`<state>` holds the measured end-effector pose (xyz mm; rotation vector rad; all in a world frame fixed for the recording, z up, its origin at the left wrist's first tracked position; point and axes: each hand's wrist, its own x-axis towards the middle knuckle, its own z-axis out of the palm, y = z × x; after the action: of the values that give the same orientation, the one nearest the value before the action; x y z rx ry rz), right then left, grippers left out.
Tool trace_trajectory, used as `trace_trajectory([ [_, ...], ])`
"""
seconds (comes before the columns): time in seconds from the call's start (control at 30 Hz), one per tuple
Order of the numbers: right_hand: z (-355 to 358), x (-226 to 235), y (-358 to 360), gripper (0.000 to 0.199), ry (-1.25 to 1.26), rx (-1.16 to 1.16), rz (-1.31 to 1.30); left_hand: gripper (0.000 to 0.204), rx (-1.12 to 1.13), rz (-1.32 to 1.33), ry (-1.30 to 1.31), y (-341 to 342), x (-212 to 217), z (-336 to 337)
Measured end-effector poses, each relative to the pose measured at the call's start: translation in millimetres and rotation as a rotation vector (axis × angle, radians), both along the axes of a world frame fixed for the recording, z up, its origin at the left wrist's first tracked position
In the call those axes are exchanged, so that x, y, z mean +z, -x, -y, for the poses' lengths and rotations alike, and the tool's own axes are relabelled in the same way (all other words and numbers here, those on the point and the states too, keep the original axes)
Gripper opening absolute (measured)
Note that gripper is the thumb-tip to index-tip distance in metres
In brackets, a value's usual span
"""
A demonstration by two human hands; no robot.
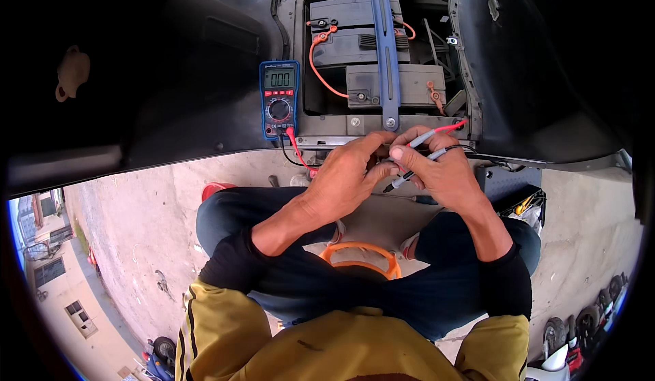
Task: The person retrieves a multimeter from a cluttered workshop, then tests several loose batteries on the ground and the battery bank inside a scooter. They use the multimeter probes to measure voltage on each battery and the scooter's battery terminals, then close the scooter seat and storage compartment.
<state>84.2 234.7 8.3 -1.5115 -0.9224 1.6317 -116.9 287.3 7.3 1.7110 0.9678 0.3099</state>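
Note:
My right hand (443, 178) grips two multimeter test probes, one with a red lead (447, 128) and one with a black lead (458, 148). The probes cross the fingers, and a dark tip points down to the left. Close against it, my left hand (344, 176) has its thumb and fingers bent together near the probe ends; what they pinch is hidden. A blue-edged digital multimeter (279, 110) lies to the left on the black bodywork, its screen lit and both leads plugged in. Beyond my hands, several grey batteries (365, 84) sit in an open bay, joined by orange-red wires.
A blue metal bar (387, 53) is bolted across the batteries. Under my hands, a screwdriver (416, 199) lies between my knees, near an orange-rimmed thing (361, 248). A dark toolbox (522, 200) stands right; a red container (216, 190) is by my left knee.

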Motion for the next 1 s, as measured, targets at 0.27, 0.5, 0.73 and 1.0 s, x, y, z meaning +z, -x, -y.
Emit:
trace_trajectory([
  [0.27,11.8,18.3,-1.1,0.040,0.058,0.039,0.096,0.023,0.022,-0.199,-0.474,4.2,-9.2,-21.5],
  [0.5,24.0,18.4,-28.0,0.058,0.020,0.124,-0.158,0.012,0.409,0.208,-0.238,3.9,-33.3,-36.4],
  [0.73,10.2,10.0,-47.6,0.045,-0.162,-0.175,-0.175,0.018,0.466,0.130,-0.102,6.2,-36.2,-50.4],
  [1.0,-5.9,-13.0,-52.2,0.034,-0.276,-0.383,0.172,0.019,0.483,0.223,-0.067,10.1,-47.8,-56.3],
])
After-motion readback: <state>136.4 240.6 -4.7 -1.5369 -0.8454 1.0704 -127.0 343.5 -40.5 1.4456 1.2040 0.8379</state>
